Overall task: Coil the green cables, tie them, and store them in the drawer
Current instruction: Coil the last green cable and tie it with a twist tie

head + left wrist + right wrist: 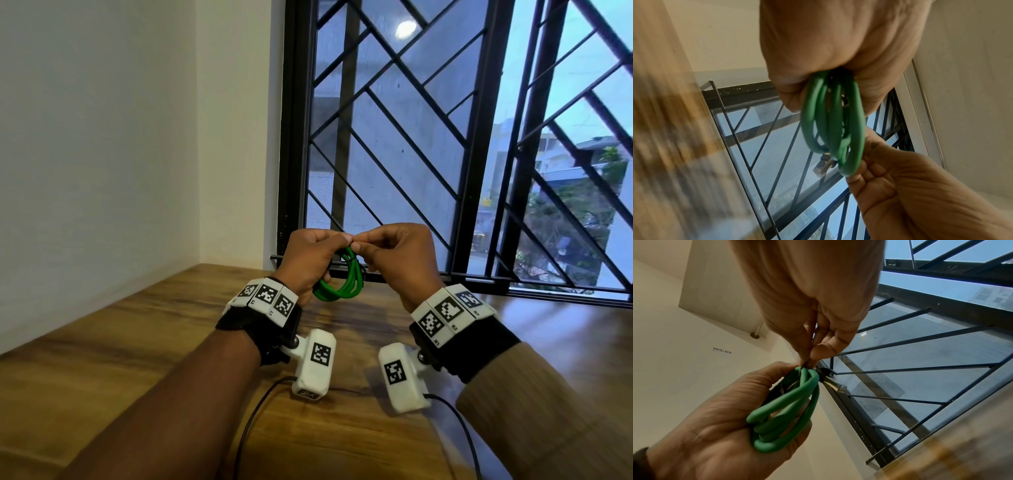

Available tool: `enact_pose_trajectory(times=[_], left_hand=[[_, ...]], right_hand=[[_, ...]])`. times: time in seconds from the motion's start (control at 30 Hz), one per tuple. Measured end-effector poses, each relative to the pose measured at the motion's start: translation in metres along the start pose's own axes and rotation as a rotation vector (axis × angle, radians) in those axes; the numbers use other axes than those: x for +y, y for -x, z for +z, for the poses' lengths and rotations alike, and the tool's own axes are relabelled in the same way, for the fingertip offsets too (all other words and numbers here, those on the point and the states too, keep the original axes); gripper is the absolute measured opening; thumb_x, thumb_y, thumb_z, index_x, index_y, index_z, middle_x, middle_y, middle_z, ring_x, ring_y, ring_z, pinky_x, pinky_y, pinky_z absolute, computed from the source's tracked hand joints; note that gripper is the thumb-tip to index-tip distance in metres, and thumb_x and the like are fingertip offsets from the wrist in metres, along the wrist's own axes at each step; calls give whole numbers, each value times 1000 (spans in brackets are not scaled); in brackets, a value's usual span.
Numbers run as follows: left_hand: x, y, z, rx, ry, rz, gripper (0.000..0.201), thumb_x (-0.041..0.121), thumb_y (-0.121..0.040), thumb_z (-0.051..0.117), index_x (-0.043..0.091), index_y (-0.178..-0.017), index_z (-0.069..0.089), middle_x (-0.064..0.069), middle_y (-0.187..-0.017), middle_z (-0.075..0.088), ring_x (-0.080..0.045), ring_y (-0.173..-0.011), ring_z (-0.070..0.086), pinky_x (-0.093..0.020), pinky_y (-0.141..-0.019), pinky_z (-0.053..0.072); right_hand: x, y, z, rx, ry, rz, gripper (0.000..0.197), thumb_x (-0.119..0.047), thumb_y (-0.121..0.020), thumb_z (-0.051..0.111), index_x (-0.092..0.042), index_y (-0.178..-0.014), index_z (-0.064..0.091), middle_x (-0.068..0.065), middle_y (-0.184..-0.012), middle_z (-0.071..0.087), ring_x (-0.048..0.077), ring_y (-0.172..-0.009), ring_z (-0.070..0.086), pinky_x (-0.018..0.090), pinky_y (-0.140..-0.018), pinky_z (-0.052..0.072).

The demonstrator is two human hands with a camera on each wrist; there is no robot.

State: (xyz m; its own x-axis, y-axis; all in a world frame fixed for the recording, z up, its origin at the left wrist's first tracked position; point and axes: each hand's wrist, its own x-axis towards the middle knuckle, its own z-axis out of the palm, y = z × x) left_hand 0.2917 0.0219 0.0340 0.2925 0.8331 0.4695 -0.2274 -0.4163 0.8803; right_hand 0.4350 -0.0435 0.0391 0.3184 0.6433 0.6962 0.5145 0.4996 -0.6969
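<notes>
Wall of plain white plaster (102, 137) fills the space to the left of the hands, meeting a wooden tabletop with brown grain (120, 359) that runs beneath both forearms. The left hand (308, 260) is raised above the tabletop, its fingers curled round a coil of green rubber-coated cable (337, 289). The coil hangs down from that fist in several loops, clear of the wood. In the left wrist view the loops (833, 120) emerge from the closed palm (834, 40), and a clear plastic plug with a black boot (823, 165) dangles at their far end. In the right wrist view the same bundle (783, 415) lies across the left palm (715, 426), with a metal-tipped plug (833, 384) sticking out near the top of the coil.

Just to the right, touching fingertip to fingertip, the right hand (399, 257) pinches with thumb and forefinger at the top of the coil. What it pinches is too small to make out; the right wrist view shows the fingertips (822, 348) pressed together directly above the green loops. In the left wrist view this hand (900, 186) sits just beyond the bottom of the loops.

Both wrists wear white bands printed with black square markers (263, 296), with a white camera block (315, 365) below each. Behind and to the right of the hands stands a black-framed window with diagonal metal bars (428, 137).
</notes>
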Motion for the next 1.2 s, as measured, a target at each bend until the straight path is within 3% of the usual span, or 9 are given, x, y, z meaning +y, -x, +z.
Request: enact_pose_trajectory(times=[0.47, 0.67, 0.87, 1.03, 1.2], left_hand=[[-2, 0, -2, -52, -7, -20, 12, 14, -94, 70, 7, -88, 76, -7, -71, 71, -12, -33, 39, -19, -34, 32], [-1, -1, -5, -43, 0, -32, 11, 14, -92, 72, 4, -89, 77, -14, -79, 71, -11, -33, 41, -20, -35, 32], [0, 0, -3, -26, -2, -36, 10, 12, -91, 71, 6, -85, 75, -15, -81, 69, -8, -33, 42, -20, -35, 32], [1, 0, -3, -3, -7, -48, 16, 13, -92, 68, -2, -91, 74, -13, -75, 66, -11, -34, 39, -20, -36, 32], [3, -1, -5, -27, -10, -56, 17, 16, -92, 69, 0, -91, 74, -11, -73, 66, -13, -36, 38, -19, -36, 31]], right_hand=[[-2, 2, 2, 19, 30, 13, 10, -6, -82, 86, -14, -81, 80, 2, -71, 78, 4, -60, 70, 20, -61, 53], [-5, 5, 4, 27, 68, -9, 8, -10, -82, 87, -16, -83, 81, 0, -72, 78, 3, -61, 70, 17, -61, 53], [-5, 6, 6, 28, 53, -15, 6, -13, -83, 87, -17, -86, 83, -2, -78, 79, 9, -72, 76, 23, -66, 60], [-5, 8, 10, 23, -5, 10, 5, -12, -85, 85, -14, -88, 82, 1, -79, 79, 11, -71, 76, 24, -63, 58], [-5, 8, 10, 34, -79, 31, 11, -15, -83, 87, -10, -89, 80, 6, -78, 79, 14, -68, 75, 23, -62, 56]])
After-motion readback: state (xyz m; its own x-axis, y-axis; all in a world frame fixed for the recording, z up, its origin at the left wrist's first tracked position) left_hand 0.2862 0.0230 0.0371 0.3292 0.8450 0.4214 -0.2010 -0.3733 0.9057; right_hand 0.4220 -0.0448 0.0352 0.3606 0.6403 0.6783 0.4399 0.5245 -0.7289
